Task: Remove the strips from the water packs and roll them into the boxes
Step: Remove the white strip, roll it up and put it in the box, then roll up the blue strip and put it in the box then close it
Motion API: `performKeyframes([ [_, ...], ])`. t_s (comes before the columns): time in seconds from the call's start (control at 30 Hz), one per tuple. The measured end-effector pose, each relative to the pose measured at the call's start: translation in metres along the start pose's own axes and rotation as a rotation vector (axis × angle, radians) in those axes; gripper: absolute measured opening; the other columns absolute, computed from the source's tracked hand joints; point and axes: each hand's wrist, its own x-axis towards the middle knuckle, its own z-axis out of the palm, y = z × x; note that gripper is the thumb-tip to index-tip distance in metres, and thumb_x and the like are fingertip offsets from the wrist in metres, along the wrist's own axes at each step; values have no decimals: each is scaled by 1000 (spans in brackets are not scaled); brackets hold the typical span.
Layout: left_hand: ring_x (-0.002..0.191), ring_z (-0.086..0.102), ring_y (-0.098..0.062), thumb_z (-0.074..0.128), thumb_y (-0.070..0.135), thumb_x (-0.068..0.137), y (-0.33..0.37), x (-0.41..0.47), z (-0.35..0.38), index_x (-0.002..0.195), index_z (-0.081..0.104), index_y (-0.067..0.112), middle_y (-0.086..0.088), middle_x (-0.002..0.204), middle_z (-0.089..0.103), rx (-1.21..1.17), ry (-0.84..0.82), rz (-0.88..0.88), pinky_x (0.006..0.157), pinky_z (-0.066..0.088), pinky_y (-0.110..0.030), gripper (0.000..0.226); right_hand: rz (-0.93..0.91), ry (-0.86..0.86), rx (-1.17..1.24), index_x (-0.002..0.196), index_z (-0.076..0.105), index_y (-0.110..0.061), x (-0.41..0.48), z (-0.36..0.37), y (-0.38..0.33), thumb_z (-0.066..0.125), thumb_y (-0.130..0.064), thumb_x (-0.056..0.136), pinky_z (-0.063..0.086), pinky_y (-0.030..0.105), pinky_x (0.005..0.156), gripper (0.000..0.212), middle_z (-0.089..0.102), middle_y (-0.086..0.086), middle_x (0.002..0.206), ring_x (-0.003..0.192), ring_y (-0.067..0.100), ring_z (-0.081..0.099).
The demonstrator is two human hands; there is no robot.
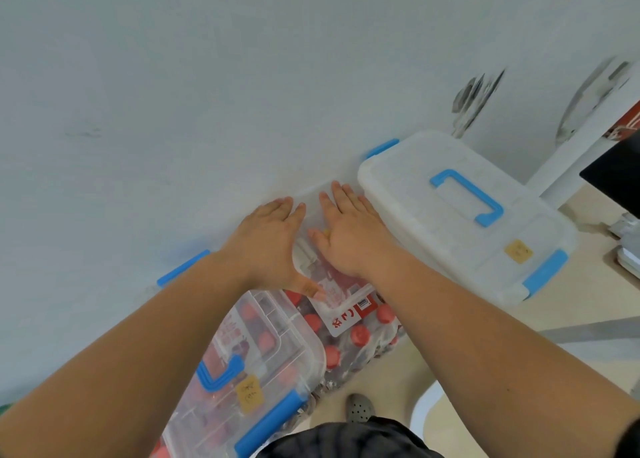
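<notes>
A clear plastic lid lies over the gap between two storage boxes, close to the wall. My left hand rests flat along its left edge, fingers straight, thumb on top. My right hand lies palm down on the lid with fingers spread. Beneath them is a shrink-wrapped water pack of red-capped bottles with a red and white label. I cannot make out any strip.
A clear box with blue handle and latches holds red-capped bottles at lower left. A closed white box with a blue handle stands to the right. The pale wall runs directly behind. My shoe is on the beige floor.
</notes>
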Motion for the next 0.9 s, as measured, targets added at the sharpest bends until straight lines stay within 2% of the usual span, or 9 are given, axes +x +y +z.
performKeyframes([
  [0.17,153,10,-19,43,99,47,-2,-26,-1,158,10,25,2,167,8,-136,136,-52,125,13,-41,138,-46,96,-30,158,20,-10,-5,-10,-13,23,-53,104,10,44,127,69,11,14,169,156,28,9],
  [0.27,145,32,-21,42,93,59,-10,-52,-2,153,31,23,1,159,36,-190,283,-127,119,27,-39,117,-115,162,14,151,37,-11,-9,-23,-29,30,-50,105,18,43,124,61,24,14,165,154,30,19],
  [0.37,130,50,-25,53,79,71,-28,-89,2,142,51,20,-2,140,57,-233,404,-200,109,38,-39,92,-196,262,32,138,56,-13,-18,-32,-56,41,-49,102,34,44,114,54,43,14,155,144,32,38],
  [0.47,119,57,-28,53,73,73,-54,-132,18,131,61,19,-3,128,65,-226,455,-261,103,43,-38,80,-267,270,40,128,63,-12,-30,-30,-93,45,-49,99,44,46,103,51,51,13,147,134,33,47],
  [0.57,117,58,-28,51,72,73,-83,-179,40,129,63,21,-3,127,65,-208,447,-348,101,45,-39,77,-351,282,43,118,69,-11,-42,-24,-139,38,-53,92,52,48,93,58,59,15,138,121,37,57],
  [0.67,118,57,-28,54,68,73,-110,-231,63,128,64,21,-3,127,65,-226,455,-448,102,45,-40,73,-430,223,5,121,68,-14,-56,-14,-199,34,-57,89,50,48,96,63,57,14,141,123,37,56],
  [0.9,123,53,-26,47,72,74,-180,-354,126,130,61,25,0,131,62,-226,389,-609,104,44,-44,74,-545,65,-86,134,58,-24,-101,45,-352,45,-56,97,37,46,108,51,41,5,156,140,27,39],
])
